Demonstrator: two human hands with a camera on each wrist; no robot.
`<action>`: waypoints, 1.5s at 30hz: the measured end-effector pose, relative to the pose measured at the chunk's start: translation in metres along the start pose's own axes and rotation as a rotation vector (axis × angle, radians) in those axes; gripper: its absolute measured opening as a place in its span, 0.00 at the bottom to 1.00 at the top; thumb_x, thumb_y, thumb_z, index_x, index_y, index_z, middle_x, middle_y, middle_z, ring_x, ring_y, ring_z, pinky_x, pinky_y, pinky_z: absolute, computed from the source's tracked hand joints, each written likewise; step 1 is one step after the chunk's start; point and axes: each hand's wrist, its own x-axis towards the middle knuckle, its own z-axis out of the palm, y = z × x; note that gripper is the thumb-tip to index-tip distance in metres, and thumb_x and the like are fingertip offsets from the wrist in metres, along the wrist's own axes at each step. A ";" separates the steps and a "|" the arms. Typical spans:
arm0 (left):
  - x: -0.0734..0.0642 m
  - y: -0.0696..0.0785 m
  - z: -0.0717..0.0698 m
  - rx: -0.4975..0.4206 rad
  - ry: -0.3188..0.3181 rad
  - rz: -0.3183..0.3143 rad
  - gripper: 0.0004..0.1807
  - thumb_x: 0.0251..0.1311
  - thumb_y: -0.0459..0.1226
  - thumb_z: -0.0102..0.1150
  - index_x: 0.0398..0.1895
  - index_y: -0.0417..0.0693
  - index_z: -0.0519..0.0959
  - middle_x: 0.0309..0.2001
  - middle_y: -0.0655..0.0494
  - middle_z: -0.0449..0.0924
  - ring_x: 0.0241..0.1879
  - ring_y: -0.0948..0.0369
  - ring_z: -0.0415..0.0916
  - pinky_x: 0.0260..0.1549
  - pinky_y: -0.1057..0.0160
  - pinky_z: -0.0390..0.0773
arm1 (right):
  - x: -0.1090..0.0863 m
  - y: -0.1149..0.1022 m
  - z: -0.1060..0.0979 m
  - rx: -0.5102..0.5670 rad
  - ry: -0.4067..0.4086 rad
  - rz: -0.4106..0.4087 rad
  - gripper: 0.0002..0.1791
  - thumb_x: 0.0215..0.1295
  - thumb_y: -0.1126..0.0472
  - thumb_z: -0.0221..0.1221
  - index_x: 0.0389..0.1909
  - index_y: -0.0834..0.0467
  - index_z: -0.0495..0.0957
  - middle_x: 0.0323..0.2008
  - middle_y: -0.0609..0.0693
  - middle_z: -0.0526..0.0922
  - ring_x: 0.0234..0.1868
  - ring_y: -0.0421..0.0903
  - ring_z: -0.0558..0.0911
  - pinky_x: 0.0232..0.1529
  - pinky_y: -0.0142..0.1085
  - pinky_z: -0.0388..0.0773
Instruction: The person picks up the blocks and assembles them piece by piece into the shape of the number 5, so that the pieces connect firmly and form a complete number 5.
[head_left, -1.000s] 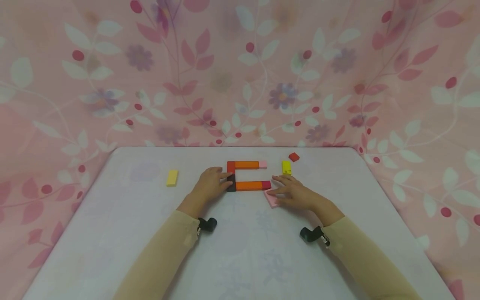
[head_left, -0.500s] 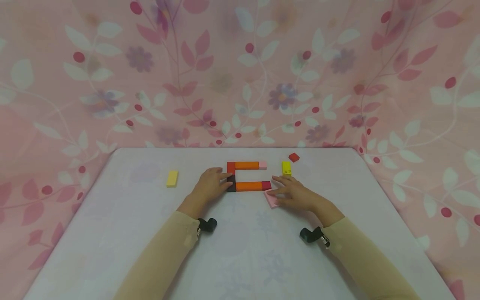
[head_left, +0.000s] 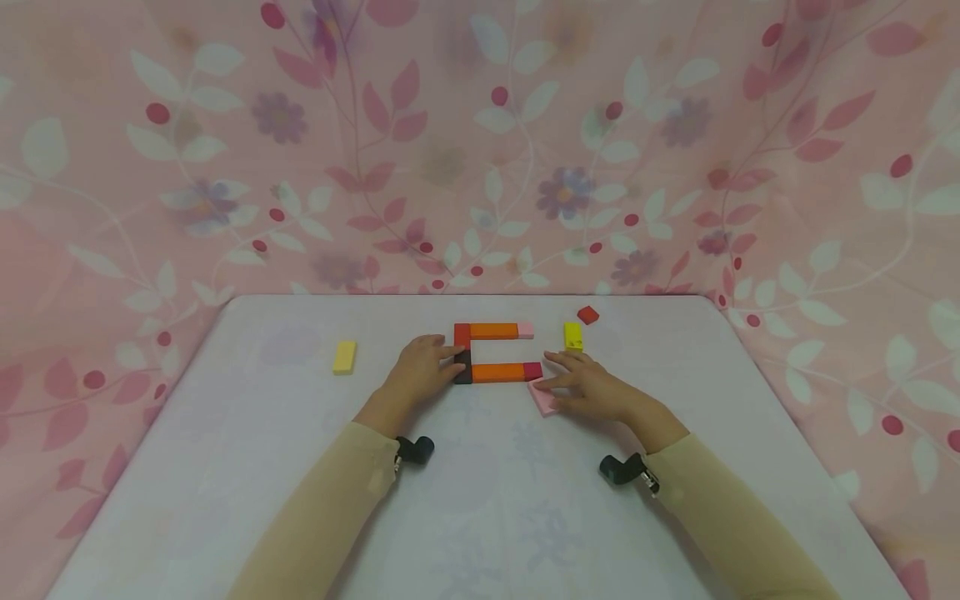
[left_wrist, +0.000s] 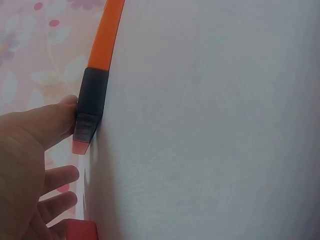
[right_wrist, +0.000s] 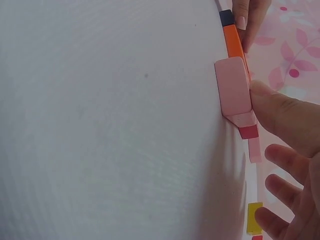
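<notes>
Small coloured blocks form a shape open on its right side, seen in the head view. Its left side is a red block [head_left: 462, 332] and a black block [head_left: 463, 372]. My left hand [head_left: 420, 368] rests against this side, thumb touching the black block. Two orange blocks [head_left: 497, 372] run rightward, ending in a crimson block [head_left: 532, 370] below and a small pink block [head_left: 526, 331] above. A larger pink block [head_left: 541, 398] lies slanted below the crimson one. My right hand [head_left: 592, 387] touches it with the thumb, other fingers spread apart in the right wrist view.
A bright yellow block [head_left: 573, 335] lies just beyond my right fingers, with a small red angular block [head_left: 588, 315] behind it. Far to the left lies a pale yellow block [head_left: 344, 357]. The white-covered table [head_left: 480, 517] ends at a floral curtain [head_left: 450, 167].
</notes>
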 end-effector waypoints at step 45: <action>0.000 0.000 0.004 -0.002 -0.010 -0.035 0.26 0.70 0.54 0.56 0.68 0.60 0.75 0.71 0.44 0.67 0.73 0.46 0.58 0.72 0.45 0.55 | 0.021 0.040 -0.026 0.121 0.398 0.320 0.26 0.69 0.57 0.63 0.64 0.63 0.75 0.45 0.62 0.78 0.46 0.58 0.77 0.48 0.51 0.76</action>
